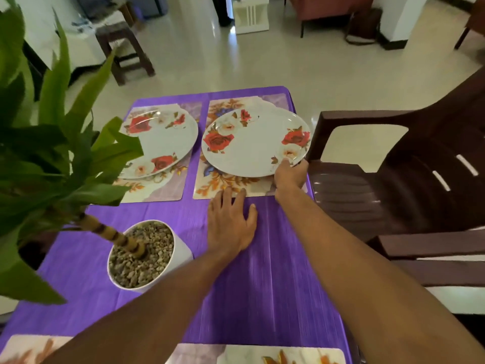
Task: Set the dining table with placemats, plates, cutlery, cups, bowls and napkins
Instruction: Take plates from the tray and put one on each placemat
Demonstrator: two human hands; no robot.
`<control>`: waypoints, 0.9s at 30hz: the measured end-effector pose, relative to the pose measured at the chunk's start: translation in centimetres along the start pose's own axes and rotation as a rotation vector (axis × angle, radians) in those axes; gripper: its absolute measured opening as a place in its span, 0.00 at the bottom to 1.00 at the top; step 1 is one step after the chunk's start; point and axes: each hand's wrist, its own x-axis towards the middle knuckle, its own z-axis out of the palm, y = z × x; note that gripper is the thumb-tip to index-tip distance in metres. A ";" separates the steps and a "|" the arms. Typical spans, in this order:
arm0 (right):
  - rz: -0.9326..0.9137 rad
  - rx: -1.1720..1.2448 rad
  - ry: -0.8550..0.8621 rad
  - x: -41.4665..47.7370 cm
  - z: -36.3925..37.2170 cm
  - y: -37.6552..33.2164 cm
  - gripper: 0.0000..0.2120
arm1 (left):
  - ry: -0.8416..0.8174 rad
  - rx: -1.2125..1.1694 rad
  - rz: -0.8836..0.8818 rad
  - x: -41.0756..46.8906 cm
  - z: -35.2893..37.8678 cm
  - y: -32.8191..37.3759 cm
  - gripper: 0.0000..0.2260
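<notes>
Round white dinner plate (252, 145), glossy, printed with red and cream roses at the left, top and right around a plain centre. Set over a rectangular floral placemat (223, 186) in orange, blue and pale lilac at the far right of the table, with the right rim jutting past the mat's edge. Gripped at the near right rim by the right hand (290, 177), thumb on top and fingers curled beneath. Unclear whether lying flat or tipped up slightly on that side.

Left hand (231, 224) spread palm down on the purple striped tablecloth (265, 271), fingers straight and apart, with fingertips on the near edge of the same mat, holding nothing.

Just to the left, a second rose-printed white plate (162, 143) resting on a matching second floral mat (160, 191), partly hidden behind long green leaves (112, 143). Near the left forearm, a white round pot (182, 252) filled with pebbles, with a banded yellow stem leaning left under those leaves.

At the near edge, a third floral mat (288, 355) at bottom centre and a fourth floral mat (21, 345) at bottom left, both cut off by the frame.

Dark brown plastic armchair (393, 195) drawn up at the table's right side, just beside the gripped plate. Beyond, a pale glossy tiled floor (210, 61) and a dark wooden stool (126, 48).
</notes>
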 end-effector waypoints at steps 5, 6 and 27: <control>-0.064 -0.153 -0.098 0.7 -0.7 -0.5 0.15 | -0.028 0.000 -0.012 0.1 0.0 -0.1 0.23; -0.076 -0.207 -0.099 1.0 -1.0 -0.5 0.14 | -0.029 0.002 -0.013 0.1 0.0 -0.1 0.24; -0.127 -0.244 -0.036 1.8 -1.2 0.0 0.10 | -0.079 0.008 -0.033 0.1 0.0 -0.1 0.26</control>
